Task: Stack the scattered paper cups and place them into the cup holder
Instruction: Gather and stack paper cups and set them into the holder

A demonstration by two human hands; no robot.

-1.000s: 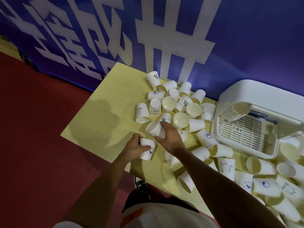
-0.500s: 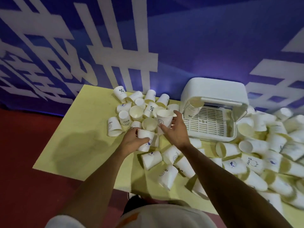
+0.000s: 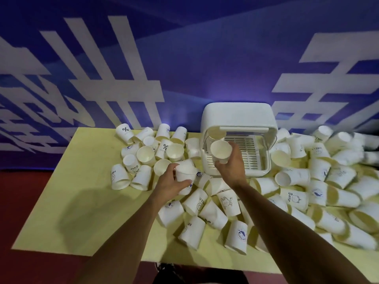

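Many white paper cups [image 3: 194, 203] lie scattered over a yellow table [image 3: 67, 193]. A white box-shaped cup holder [image 3: 238, 119] stands at the table's back, its front open, with a stack of cups [image 3: 217, 134] lying inside at its left. My right hand [image 3: 231, 165] grips one paper cup [image 3: 221, 151] in front of the holder's opening, the cup's mouth turned toward me. My left hand [image 3: 170, 183] holds another paper cup [image 3: 185, 172] just above the pile, left of the holder.
A blue wall [image 3: 184, 58] with large white characters rises right behind the table. Dense heaps of cups [image 3: 328, 177] cover the table's right side. Bare yellow tabletop lies at the left, and red floor [image 3: 24, 201] shows beyond the left edge.
My right hand has lifted a cup off the pile and carried it right, up to the holder's opening. My left hand keeps its cup. The view has swung right.
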